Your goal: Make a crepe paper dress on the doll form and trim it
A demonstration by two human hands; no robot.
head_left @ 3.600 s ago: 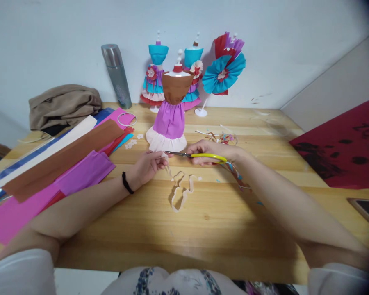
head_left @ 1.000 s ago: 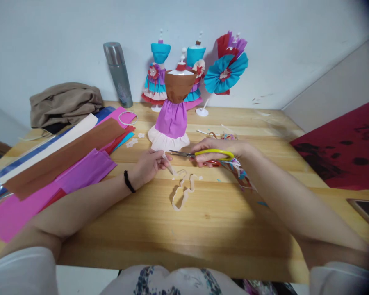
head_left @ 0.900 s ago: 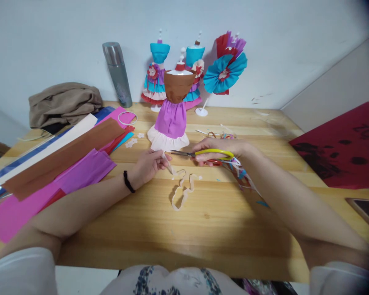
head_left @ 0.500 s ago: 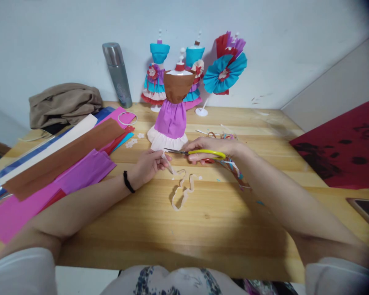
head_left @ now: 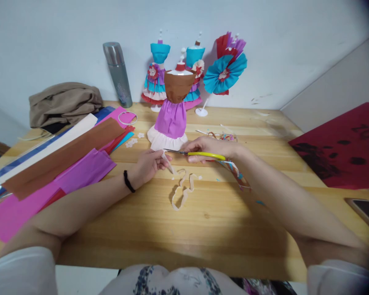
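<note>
My left hand (head_left: 150, 165) pinches a pale paper strip (head_left: 183, 192), whose loose end curls across the table. Yellow-handled scissors (head_left: 204, 155) sit in my right hand (head_left: 203, 148), their blades pointing left at the strip beside my left fingertips. Just behind both hands stands a small dress form (head_left: 180, 88) in a brown top, a purple skirt and a pale ruffled hem. The hem's lower edge lies close to the blades; whether they touch it I cannot tell.
Coloured paper sheets (head_left: 64, 157) lie on the left, near a brown cloth (head_left: 66, 102) and a flask (head_left: 118, 76). More dressed forms (head_left: 160, 78) and a blue paper fan flower (head_left: 226, 73) stand behind. Paper scraps (head_left: 238, 174), a red board (head_left: 347, 151) and a phone (head_left: 364, 211) are at right.
The scissors' handles have come together, with the red inner part now mostly out of sight. Both hands stay in nearly the same place.
</note>
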